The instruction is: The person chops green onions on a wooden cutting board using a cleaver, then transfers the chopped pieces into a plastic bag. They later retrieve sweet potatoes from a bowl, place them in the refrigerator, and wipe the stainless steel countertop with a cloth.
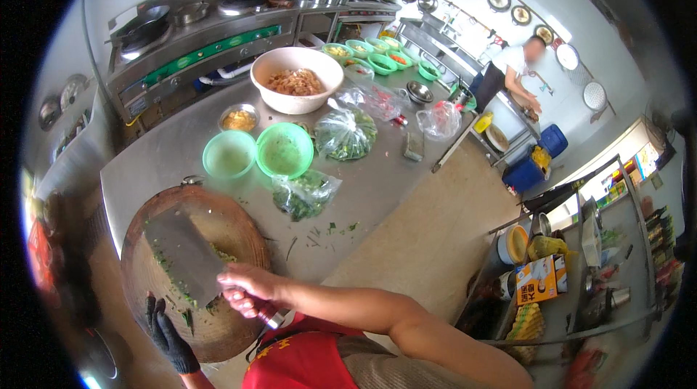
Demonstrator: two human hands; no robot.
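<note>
My right hand grips the handle of a broad Chinese cleaver. The cleaver's blade lies low over a thick round wooden chopping block; bits of chopped greens show along its edge and on the wood. A dark glove covers my left hand, which is at the block's near left rim with fingers extended and nothing held. A few longer green pieces lie between the two hands. Beyond the block stand two green plastic baskets, beside a clear bag of leafy greens.
On the steel table are a large white basin of meat pieces, a steel bowl, a bag of greens and several green bowls. A wok range lines the back. Another person works at the right; a shelf stands nearer.
</note>
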